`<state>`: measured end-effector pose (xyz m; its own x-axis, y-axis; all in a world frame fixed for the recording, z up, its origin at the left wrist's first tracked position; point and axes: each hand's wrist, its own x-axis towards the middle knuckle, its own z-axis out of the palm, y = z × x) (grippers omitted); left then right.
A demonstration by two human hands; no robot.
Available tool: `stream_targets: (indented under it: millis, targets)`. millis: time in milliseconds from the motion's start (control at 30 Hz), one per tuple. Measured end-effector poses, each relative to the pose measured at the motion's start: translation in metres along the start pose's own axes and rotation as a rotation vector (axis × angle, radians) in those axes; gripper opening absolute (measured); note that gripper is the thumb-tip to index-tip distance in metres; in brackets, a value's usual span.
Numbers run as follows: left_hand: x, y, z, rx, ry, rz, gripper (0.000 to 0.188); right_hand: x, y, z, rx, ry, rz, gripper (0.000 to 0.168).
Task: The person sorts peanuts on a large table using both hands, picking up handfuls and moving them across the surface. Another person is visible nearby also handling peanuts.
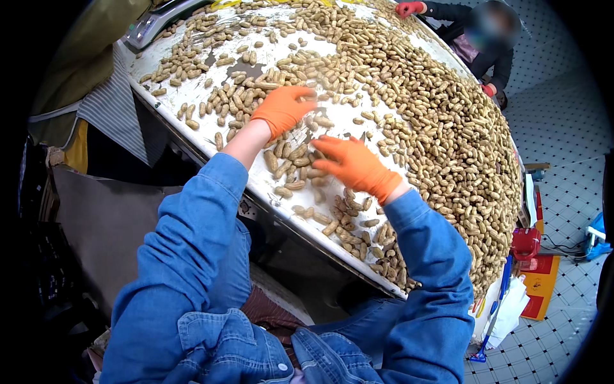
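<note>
In-shell peanuts lie spread over a white table with a worn, patchy top. My left hand, in an orange glove, is over the near part of the table with its fingers apart and blurred at the tips. Loose peanuts lie just beside it. My right hand, gloved in orange too, is held lower and to the right, fingers spread. Several peanuts near its fingertips are blurred. I see nothing held in either hand, though the undersides of both are hidden.
A dense heap of peanuts covers the table's right side. Another person in red gloves is at the far edge. A scale stands at the upper left. Beyond the right edge are a red container and a blue-handled tool.
</note>
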<state>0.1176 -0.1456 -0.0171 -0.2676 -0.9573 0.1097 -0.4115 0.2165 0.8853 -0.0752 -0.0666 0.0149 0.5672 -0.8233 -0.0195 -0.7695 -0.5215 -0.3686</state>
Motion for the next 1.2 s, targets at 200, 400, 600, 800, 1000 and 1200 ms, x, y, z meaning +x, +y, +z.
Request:
stream_targets:
  millis: [200,400,600,800,1000,1200]
  targets:
    - [0.007,0.011,0.016,0.579,-0.077,-0.118,0.031,0.046,0.104,-0.032,-0.26,0.324,0.266,0.022]
    - [0.016,0.0,0.014,-0.257,0.113,-0.24,0.034,0.093,0.122,-0.006,-0.509,0.271,0.239,0.015]
    - [0.013,0.023,0.023,-1.273,-0.164,-0.592,0.054,0.075,0.062,-0.059,0.586,0.159,0.235,0.032]
    - [0.024,0.0,0.014,-1.65,-0.044,-0.581,0.032,0.095,0.105,-0.038,0.196,0.353,0.28,0.028]
    - [0.02,-0.007,-0.004,-1.538,0.236,-0.536,0.026,0.094,0.091,0.023,-0.097,0.343,0.103,0.015]
    - [0.018,-0.006,-0.01,-1.476,0.234,-0.493,0.025,0.064,0.08,0.013,-0.031,0.177,0.183,0.01]
